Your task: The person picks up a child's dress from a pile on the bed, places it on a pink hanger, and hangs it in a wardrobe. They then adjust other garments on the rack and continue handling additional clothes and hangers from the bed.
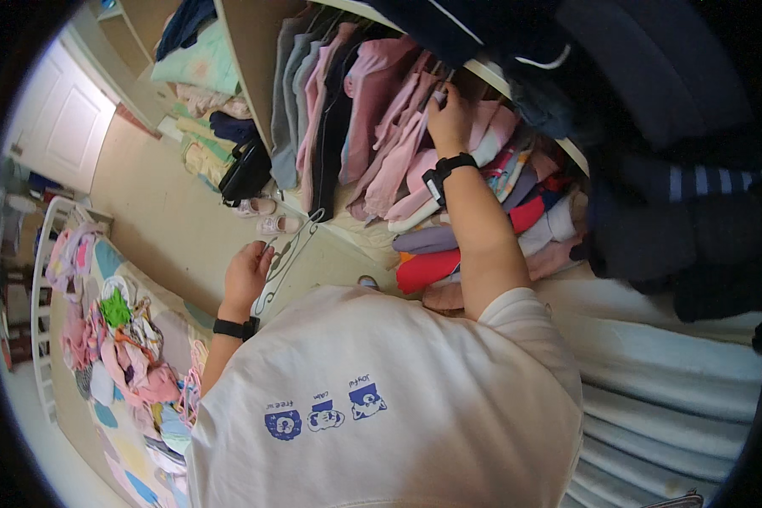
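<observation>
My left hand (249,274) is closed around an empty grey metal hanger (287,257), whose hook points up and to the right. My right hand (447,117) reaches into the wardrobe among the hanging clothes, at the top of a light pink garment (403,165); its fingertips are partly hidden by cloth, and how firmly they hold is unclear. To the left of that hand hang pink trousers (374,95), a black garment (333,133) and grey clothes (286,95). More pink clothes (492,130) hang to its right.
Folded clothes, a red one (427,270) among them, lie below the hanging row. Dark clothes (660,127) hang at the upper right. On the left, a bed (165,286) bears a heap of clothes (133,368). Small shoes (278,223) and a black bag (247,171) stand by the wardrobe.
</observation>
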### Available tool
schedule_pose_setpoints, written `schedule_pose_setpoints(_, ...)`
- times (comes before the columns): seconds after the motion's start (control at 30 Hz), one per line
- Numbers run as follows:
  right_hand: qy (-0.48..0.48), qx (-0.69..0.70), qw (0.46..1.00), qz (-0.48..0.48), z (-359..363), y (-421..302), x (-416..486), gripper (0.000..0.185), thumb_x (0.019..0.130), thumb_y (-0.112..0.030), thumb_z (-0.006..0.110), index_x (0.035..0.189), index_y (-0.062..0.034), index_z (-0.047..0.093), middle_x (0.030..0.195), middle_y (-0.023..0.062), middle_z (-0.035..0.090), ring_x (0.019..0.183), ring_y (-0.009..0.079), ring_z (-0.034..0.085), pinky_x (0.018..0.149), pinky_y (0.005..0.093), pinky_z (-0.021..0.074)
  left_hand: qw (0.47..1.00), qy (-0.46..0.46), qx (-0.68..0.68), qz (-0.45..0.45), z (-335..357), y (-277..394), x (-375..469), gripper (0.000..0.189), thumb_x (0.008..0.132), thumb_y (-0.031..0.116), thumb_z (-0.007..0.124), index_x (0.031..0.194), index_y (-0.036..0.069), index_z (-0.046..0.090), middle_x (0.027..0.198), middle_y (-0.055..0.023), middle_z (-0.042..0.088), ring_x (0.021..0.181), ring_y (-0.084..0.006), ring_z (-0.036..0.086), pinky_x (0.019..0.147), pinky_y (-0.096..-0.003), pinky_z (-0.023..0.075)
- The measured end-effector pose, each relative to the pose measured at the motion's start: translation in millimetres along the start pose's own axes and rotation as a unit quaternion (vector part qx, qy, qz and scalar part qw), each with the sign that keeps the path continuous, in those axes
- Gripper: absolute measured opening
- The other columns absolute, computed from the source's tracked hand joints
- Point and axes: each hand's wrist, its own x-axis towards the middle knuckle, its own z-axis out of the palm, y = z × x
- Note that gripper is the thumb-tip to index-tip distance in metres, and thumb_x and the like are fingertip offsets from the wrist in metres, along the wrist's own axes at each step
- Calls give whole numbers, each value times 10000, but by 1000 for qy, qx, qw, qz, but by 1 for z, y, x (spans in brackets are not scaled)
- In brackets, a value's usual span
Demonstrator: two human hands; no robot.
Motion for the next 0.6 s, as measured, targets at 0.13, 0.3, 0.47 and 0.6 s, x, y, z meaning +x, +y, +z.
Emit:
schedule_pose_setpoints(0.13, -61, -101, 993, -7, 15, 18, 14, 497, 832, -321, 660, 1276, -114, 579, 1183, 262, 616, 1111, 422, 568, 945, 477, 469, 999, 33, 2, -29, -7, -2, -12, 205, 923, 197, 621, 850, 11, 574, 759, -181, 564, 690, -380, 547, 601, -432, 429)
schedule_pose_setpoints(0.3, -100, -169, 980, 43, 37, 42, 26, 626, 762, -211, 697, 1342, -142, 471, 1187, 265, 592, 1103, 439, 556, 929, 496, 473, 997, 38, 12, -67, -7, -4, -19, 203, 920, 208, 630, 874, 14, 593, 767, -178, 574, 692, -371, 554, 606, -425, 433)
schedule_pose_setpoints(0.47, -96, -137, 985, 48, 41, 53, 33, 564, 813, -157, 598, 1360, -165, 458, 1193, 269, 583, 1098, 450, 565, 934, 493, 473, 996, 39, -1, -81, -4, -5, -17, 224, 921, 213, 631, 848, 9, 580, 757, -180, 564, 684, -373, 545, 603, -428, 428)
schedule_pose_setpoints(0.6, -80, -171, 981, 34, 25, 67, 23, 545, 820, -90, 525, 1361, -127, 473, 1331, 243, 531, 1190, 408, 534, 1001, 457, 443, 997, 33, 3, -65, -3, -6, -10, 239, 922, 214, 632, 829, 4, 565, 750, -181, 555, 673, -375, 535, 596, -428, 422)
